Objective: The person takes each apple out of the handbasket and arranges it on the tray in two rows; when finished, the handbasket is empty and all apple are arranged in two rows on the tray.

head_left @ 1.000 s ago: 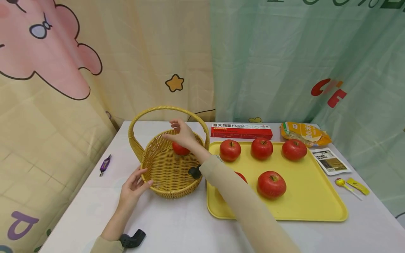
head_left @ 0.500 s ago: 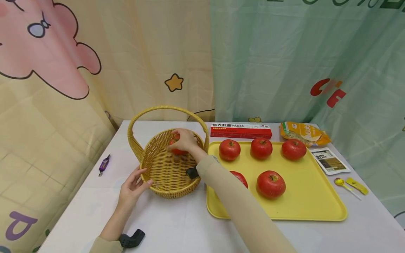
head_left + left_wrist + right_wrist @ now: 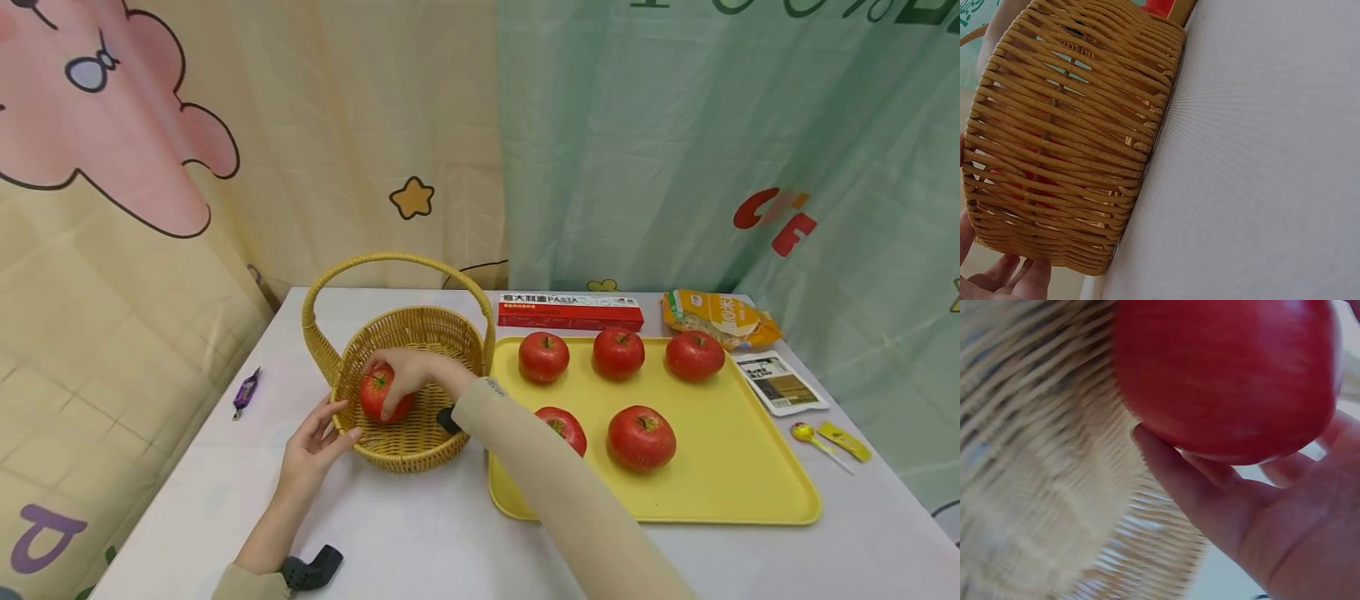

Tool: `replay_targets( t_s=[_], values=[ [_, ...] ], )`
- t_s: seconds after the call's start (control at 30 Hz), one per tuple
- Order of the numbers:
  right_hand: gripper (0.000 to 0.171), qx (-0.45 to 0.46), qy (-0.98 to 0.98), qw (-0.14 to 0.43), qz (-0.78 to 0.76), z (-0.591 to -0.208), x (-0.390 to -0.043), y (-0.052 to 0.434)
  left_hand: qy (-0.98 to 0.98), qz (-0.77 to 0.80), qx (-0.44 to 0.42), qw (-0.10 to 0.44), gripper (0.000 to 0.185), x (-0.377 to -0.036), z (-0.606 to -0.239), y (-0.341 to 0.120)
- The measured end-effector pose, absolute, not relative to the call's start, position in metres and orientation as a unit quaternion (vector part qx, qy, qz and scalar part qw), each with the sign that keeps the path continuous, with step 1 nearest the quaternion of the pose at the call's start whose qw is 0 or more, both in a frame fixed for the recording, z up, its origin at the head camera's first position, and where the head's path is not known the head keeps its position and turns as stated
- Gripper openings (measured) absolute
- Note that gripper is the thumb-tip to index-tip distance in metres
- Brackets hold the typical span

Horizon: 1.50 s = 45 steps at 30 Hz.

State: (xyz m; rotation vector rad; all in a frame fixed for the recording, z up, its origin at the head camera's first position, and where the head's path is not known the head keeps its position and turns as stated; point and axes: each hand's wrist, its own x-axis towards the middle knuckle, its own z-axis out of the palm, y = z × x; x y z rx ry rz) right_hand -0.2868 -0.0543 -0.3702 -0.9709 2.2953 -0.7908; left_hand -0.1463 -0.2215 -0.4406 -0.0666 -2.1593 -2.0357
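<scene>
In the head view, a round yellow wicker basket (image 3: pixel 408 458) with a tall arched handle stands left of the middle of the table. My right hand (image 3: pixel 408 375) reaches over its right side and grips a red apple (image 3: pixel 375 393) inside the basket, near the left wall. Up close in the right wrist view, thumb and fingers hold the apple (image 3: pixel 1229 369) beside the woven wall. My left hand (image 3: pixel 315 442) holds the basket's left rim between thumb and fingers. The left wrist view shows fingertips (image 3: pixel 1032 281) against the basket (image 3: pixel 1066 137).
Right of the basket lies a yellow tray (image 3: pixel 735 467) bearing several red apples (image 3: pixel 641 437). Behind it are a red pasta box (image 3: pixel 570 312) and an orange bag (image 3: pixel 720 318). A white pouch (image 3: pixel 782 383), lollipop (image 3: pixel 804 432) and yellow packet (image 3: pixel 843 440) lie right; a purple candy (image 3: pixel 246 393) lies left.
My right hand came down onto the apple at the back of the basket, gripped it, and moved it towards the front left inside the basket. The left hand stayed on the rim.
</scene>
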Motion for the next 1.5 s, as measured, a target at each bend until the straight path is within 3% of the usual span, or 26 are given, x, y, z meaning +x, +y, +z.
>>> replay_targets(
  t_s=[0.3, 0.57, 0.7, 0.97, 1.2, 1.5],
  values=[
    [0.067, -0.506, 0.796, 0.234, -0.235, -0.305, -0.249, -0.013, -0.72, -0.685, -0.043, 0.105, 0.047, -0.147, -0.443, -0.223],
    [0.064, -0.566, 0.742, 0.181, -0.312, -0.264, -0.21, 0.122, -0.722, -0.685, -0.031, 0.095, 0.052, -0.147, -0.44, -0.222],
    [0.065, -0.494, 0.79, 0.141, -0.335, -0.268, -0.198, 0.203, -0.721, -0.686, -0.026, 0.098, 0.052, -0.145, -0.439, -0.222],
    [0.071, -0.222, 0.889, 0.107, -0.385, -0.328, -0.178, 0.331, -0.734, -0.671, -0.023, 0.097, 0.051, -0.145, -0.437, -0.225],
    [0.072, -0.128, 0.914, 0.109, -0.368, -0.38, -0.172, 0.381, -0.727, -0.679, -0.021, 0.098, 0.051, -0.144, -0.439, -0.228],
    [0.078, -0.074, 0.917, 0.157, -0.359, -0.392, -0.168, 0.395, -0.721, -0.684, -0.022, 0.102, 0.051, -0.145, -0.438, -0.227]
  ],
)
